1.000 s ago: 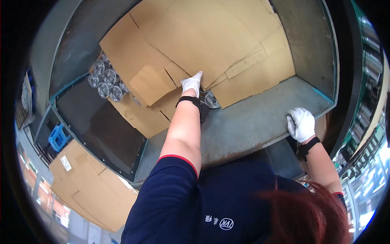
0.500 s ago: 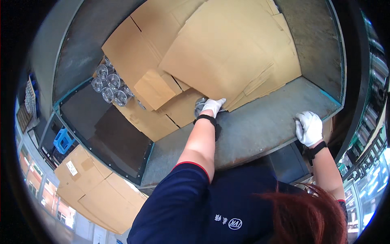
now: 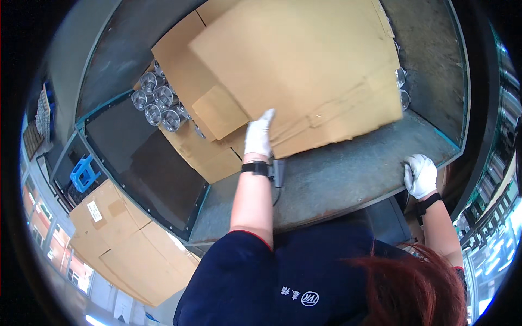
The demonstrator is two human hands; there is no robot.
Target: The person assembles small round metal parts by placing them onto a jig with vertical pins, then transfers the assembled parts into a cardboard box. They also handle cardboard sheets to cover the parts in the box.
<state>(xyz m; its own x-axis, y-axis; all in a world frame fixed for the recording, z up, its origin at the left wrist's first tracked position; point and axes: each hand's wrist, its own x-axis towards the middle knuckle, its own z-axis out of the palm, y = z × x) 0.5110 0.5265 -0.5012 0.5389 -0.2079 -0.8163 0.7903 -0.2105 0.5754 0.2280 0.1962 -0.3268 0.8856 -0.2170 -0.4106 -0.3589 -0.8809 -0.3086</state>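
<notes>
My left hand (image 3: 258,137), in a white glove, is closed on the left side of a large cardboard sheet (image 3: 321,70). The thumb lies on top; the other fingers are mostly hidden. Smeared by motion, the sheet tilts over more cardboard (image 3: 187,62) in a dark metal bin. A smaller piece of cardboard (image 3: 220,113) lies just left of that hand. Clear glass vessels (image 3: 163,98) poke out beyond the stack's left side, and several more (image 3: 404,100) show at its right side. My gloved right hand (image 3: 421,176) rests curled on the bin's front edge, nothing visible in it.
The bin's metal ledge (image 3: 326,174) runs along the front, with a dark panel (image 3: 147,157) at the left. Outside the bin stand a large cardboard box (image 3: 130,239) and a blue plastic stool (image 3: 84,174). Machinery (image 3: 497,146) lines the far right.
My left hand has moved left and up with the large sheet, uncovering glass vessels at the right side. The vessel beside that hand is now out of sight. My right hand stays on the edge.
</notes>
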